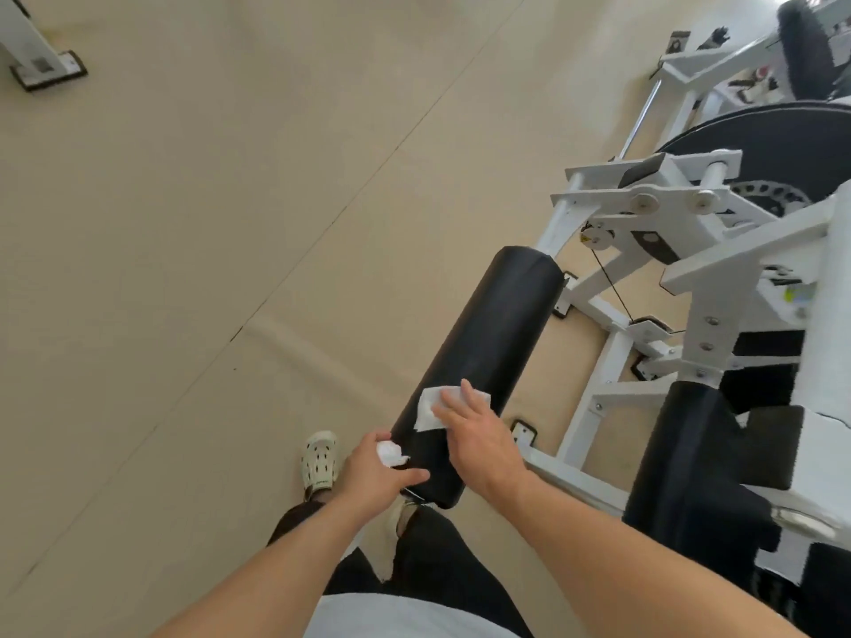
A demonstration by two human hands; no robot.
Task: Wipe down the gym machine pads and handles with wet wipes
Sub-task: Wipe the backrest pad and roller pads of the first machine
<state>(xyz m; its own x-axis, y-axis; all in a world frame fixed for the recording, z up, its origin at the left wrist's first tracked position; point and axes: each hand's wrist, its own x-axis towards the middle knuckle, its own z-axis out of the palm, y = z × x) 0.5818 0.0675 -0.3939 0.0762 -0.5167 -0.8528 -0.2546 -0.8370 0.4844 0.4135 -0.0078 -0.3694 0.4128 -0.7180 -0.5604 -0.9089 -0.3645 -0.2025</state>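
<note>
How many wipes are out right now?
2: a flat wipe under the right hand on the roller pad; a crumpled wipe in the left hand.

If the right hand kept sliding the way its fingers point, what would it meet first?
The right hand presses a flat wet wipe on the black roller pad. Its fingers point up-left across the pad, so it would likely cross the pad's left edge, then only floor.
</note>
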